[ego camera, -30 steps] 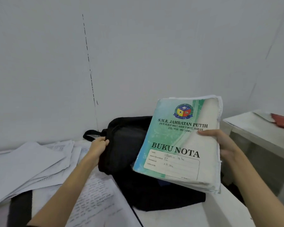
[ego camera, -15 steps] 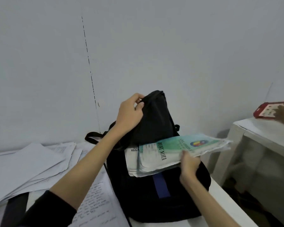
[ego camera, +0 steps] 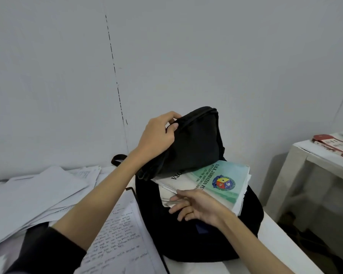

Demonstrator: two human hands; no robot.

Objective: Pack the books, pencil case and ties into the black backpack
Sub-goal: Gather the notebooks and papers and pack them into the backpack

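Fingers of the left hand (ego camera: 156, 138) are curling around the upper edge of the black backpack (ego camera: 194, 194), thumb pinching the fabric just above centre of the frame, and this grip is lifting the flap so the mouth is staying open for loading. Below it, the right hand (ego camera: 196, 208) is hovering with its fingers (ego camera: 176, 202) loosely spread and lightly bent, touching the lower corner of the stack of books (ego camera: 216, 184) without clamping on it, probably nudging the stack inward. That stack, topped by a green notebook with a school crest, is lying half inside the opening at centre right, its far end sticking out toward the right over the bag's side; it is being fed in flat so that it slides under the raised flap. The backpack is sitting on the white desk (ego camera: 281, 246), beside loose papers (ego camera: 38, 194) at lower left and a handwritten sheet (ego camera: 117, 240) at bottom centre. Compared with half a second earlier, the books are resting lower and deeper in the bag, and the right hand is no longer gripping their near edge but opening away from it, while the left hand is holding the flap in the same raised position. A red item (ego camera: 334, 144) is lying on the side table (ego camera: 305, 155) at right. No pencil case or ties are showing anywhere.
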